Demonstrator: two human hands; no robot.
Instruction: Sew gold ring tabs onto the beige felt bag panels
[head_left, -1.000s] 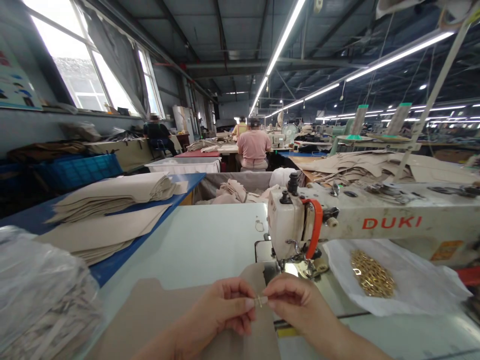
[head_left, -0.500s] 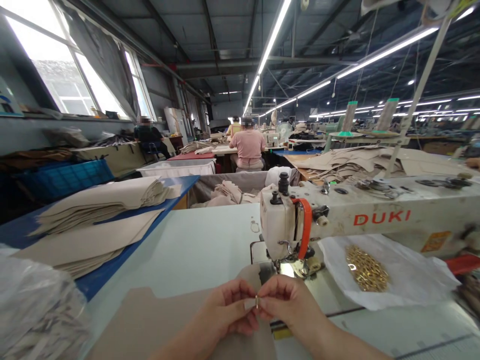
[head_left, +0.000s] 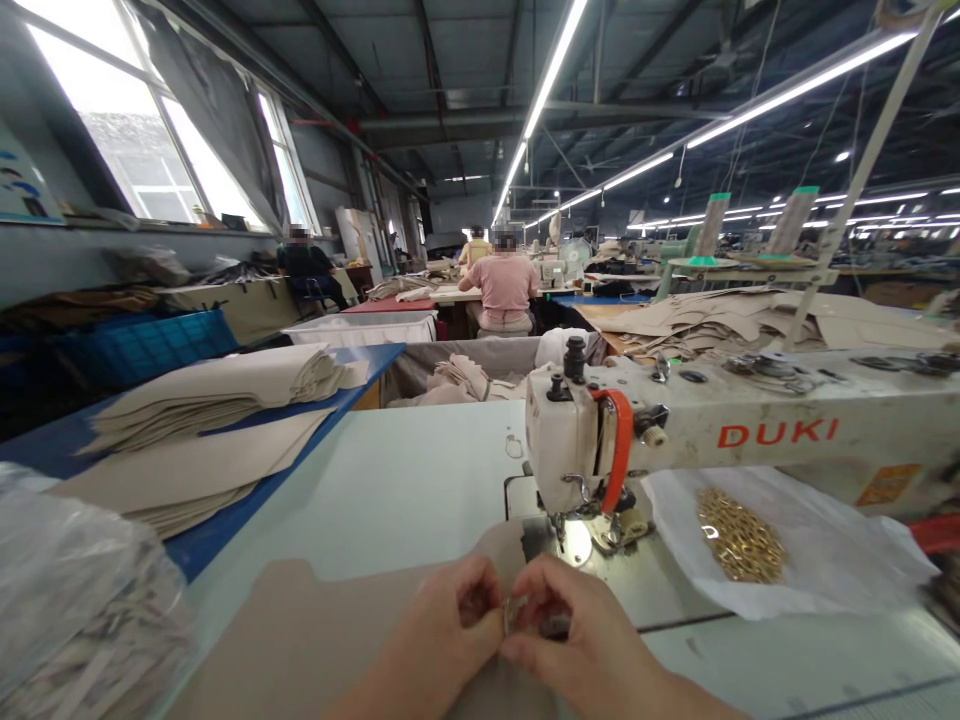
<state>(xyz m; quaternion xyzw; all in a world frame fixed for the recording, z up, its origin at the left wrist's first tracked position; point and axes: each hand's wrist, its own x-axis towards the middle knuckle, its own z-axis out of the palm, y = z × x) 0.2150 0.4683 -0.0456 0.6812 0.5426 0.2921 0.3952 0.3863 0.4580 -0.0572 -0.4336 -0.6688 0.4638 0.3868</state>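
Observation:
My left hand (head_left: 442,640) and my right hand (head_left: 577,640) meet low in the middle, fingers pinched together on a small metal ring with a narrow strap (head_left: 516,612). Both hands rest over a beige fabric panel (head_left: 300,650) lying on the sewing table (head_left: 405,480). Just beyond my fingers is the needle and presser foot (head_left: 561,528) of a white DUKI sewing machine (head_left: 720,430).
A white sheet with a heap of gold rings (head_left: 739,535) lies right of the needle. Stacks of beige fabric (head_left: 225,400) sit on a blue table at left. A clear plastic bag (head_left: 75,600) fills the lower left corner. People sit at stations further back (head_left: 504,290).
My hands have dropped lower and curled tighter round the ring and strap, closer to the fabric panel. The view shifted slightly.

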